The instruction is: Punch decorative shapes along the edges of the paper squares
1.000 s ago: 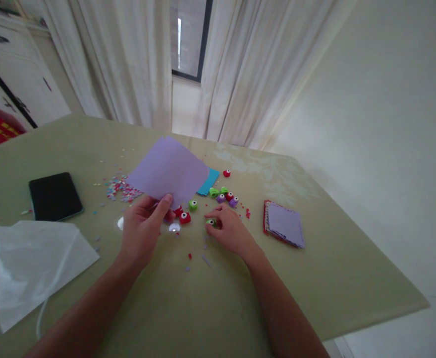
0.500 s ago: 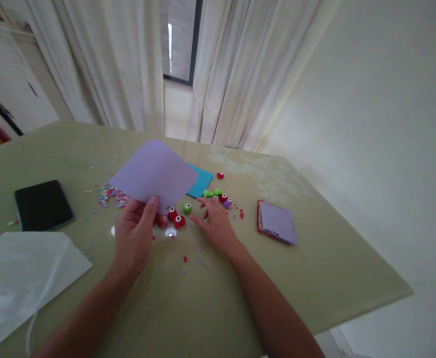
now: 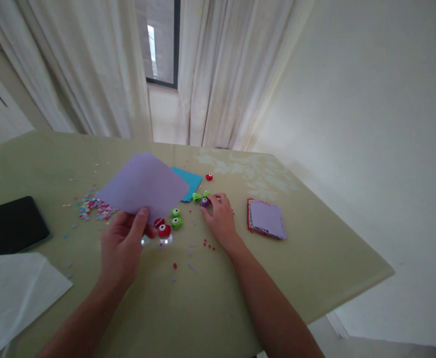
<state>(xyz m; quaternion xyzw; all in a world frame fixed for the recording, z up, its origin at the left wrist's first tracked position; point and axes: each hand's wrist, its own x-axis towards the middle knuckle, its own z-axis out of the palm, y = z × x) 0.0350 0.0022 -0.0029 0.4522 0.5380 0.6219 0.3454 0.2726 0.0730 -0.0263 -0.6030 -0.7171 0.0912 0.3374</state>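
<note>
My left hand [image 3: 123,243] pinches a sheet of purple paper [image 3: 143,184] by its near edge, thumb on top, and holds it tilted above the table. Beside its fingertips sit red craft punches [image 3: 164,230] with an eye on top, one partly covered by the fingers. Two green craft punches [image 3: 176,223] stand just to their right. My right hand [image 3: 221,216] has its thumb and fingers closed around a small purple craft punch [image 3: 204,202]. More green punches [image 3: 197,198] lie just beyond it. Whatever is under the right palm is hidden.
Blue paper [image 3: 190,181] lies behind the purple sheet, with a lone red punch [image 3: 209,177] to its right. A stack of small paper squares [image 3: 267,220] is at right. Paper confetti [image 3: 91,206], a black tablet [image 3: 12,224] and a white bag [image 3: 20,293] are at left.
The view has swung to the right. A second green punch now stands beside the first, and my right hand has moved away from there to the purple punch. My left hand still holds the paper.
</note>
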